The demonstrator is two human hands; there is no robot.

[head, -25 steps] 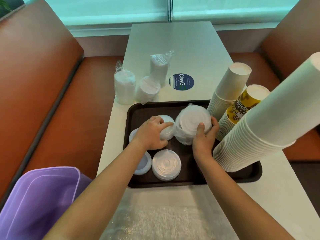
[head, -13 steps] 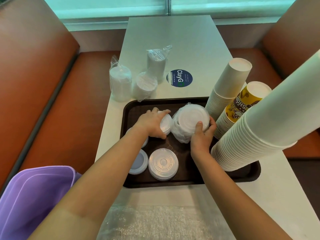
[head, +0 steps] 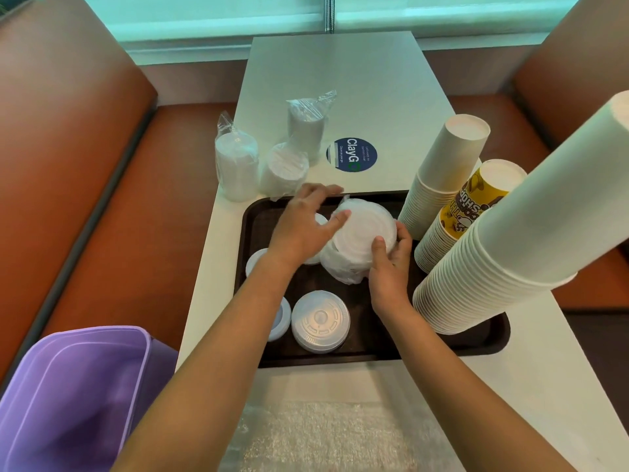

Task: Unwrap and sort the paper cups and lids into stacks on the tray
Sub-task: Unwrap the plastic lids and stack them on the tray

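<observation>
Lid bundle [head: 360, 233], half-unwrapped, on tray [head: 374, 356]: right hand [head: 391, 267] grips its near-right edge; left hand [head: 303, 226], fingers spread and holding nothing, reaches from its left.

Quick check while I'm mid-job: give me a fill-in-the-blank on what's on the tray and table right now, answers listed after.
1. The right hand grips a stack of large lids partly wrapped in clear ____.
2. The cup stacks lean at the tray's ____ side.
3. Beyond the brown tray, ____ wrapped lid packs wait on the table.
4. The round sticker on the table is ____ in colour.

Missing words: plastic; right; three; blue
</observation>
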